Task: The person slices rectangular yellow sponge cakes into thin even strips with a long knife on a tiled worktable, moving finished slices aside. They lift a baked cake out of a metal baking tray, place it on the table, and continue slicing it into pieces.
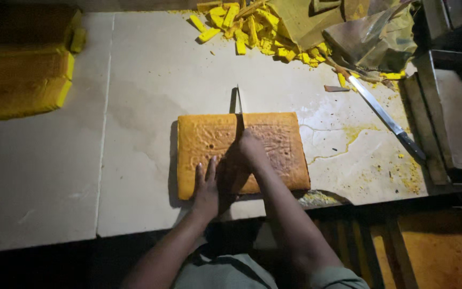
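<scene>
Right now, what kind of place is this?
Probably a bakery work area. A big flat sponge cake lies on a pale stone counter, yellow cake trimmings are piled at the back, and a long knife lies nearby.

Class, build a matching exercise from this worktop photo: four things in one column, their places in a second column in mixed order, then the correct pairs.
1. cake slab
2. trimmings pile
3. spare knife
4. left hand

a. far edge of the counter
b. pressing on the slab's near left part
c. lying to the right, unheld
d. centre, under the right hand and its blade

Pairs: 1-d, 2-a, 3-c, 4-b
</scene>
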### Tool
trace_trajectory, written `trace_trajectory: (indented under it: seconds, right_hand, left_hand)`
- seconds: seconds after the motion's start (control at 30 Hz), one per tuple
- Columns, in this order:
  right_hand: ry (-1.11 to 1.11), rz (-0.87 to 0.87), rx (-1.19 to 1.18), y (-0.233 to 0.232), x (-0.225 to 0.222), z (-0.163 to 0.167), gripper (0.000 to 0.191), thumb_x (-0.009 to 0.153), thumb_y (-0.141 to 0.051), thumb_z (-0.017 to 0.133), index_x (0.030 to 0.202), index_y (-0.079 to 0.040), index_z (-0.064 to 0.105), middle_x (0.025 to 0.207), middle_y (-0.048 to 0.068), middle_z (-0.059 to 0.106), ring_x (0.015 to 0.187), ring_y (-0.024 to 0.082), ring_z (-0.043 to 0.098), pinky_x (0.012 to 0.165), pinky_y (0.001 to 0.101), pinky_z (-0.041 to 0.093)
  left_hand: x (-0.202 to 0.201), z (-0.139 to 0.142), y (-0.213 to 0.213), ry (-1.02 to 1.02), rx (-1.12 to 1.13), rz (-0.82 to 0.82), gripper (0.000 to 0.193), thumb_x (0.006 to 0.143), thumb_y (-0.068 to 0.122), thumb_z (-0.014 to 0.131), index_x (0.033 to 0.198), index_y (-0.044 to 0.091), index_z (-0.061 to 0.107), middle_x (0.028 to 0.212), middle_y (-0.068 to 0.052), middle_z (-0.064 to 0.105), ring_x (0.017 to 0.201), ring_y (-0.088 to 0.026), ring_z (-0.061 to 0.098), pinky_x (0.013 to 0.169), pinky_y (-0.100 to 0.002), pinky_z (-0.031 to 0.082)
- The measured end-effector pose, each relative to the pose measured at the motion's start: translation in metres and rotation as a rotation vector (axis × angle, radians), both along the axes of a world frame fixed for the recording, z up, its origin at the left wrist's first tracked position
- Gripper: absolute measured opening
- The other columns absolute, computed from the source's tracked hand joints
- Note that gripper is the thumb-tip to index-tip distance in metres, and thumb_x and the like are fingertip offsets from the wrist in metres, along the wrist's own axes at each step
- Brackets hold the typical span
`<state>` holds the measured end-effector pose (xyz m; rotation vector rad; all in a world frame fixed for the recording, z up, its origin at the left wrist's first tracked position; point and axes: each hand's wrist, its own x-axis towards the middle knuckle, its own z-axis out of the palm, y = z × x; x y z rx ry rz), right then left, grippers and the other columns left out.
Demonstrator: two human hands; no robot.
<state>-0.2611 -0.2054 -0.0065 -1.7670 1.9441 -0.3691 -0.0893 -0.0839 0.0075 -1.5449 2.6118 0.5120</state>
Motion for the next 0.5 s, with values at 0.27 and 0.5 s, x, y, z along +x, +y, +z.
trace_trajectory:
  seconds: [0.27,0.5]
  right_hand:
    - [0.173,0.278,-0.111,0.124,-0.005,-0.015,0.036,0.085,-0.037,0.071,0.100,-0.004,0.065,0.096,0.030,0.069,0.087,0.047,0.070,0.076,0.0536,0.057]
    - [0.126,0.093,0.228,0.291,-0.021,-0.042,0.058,0.090,-0.012,0.054,0.141,0.004,0.032,0.100,0.031,0.068,0.090,0.049,0.068,0.075,0.0568,0.056]
  left_hand:
    - [-0.001,-0.027,0.016,-0.112,-0.629,-0.040,0.090,0.087,0.046,0.068,0.163,0.024,0.026,0.169,-0.017,0.020,0.155,-0.041,0.016,0.118,-0.073,0.014]
    - [-0.007,-0.019,0.021,-0.110,-0.397,-0.018,0.101,0.079,0.066,0.066,0.159,0.024,0.022,0.166,-0.017,0.015,0.152,-0.043,0.012,0.112,-0.074,0.012]
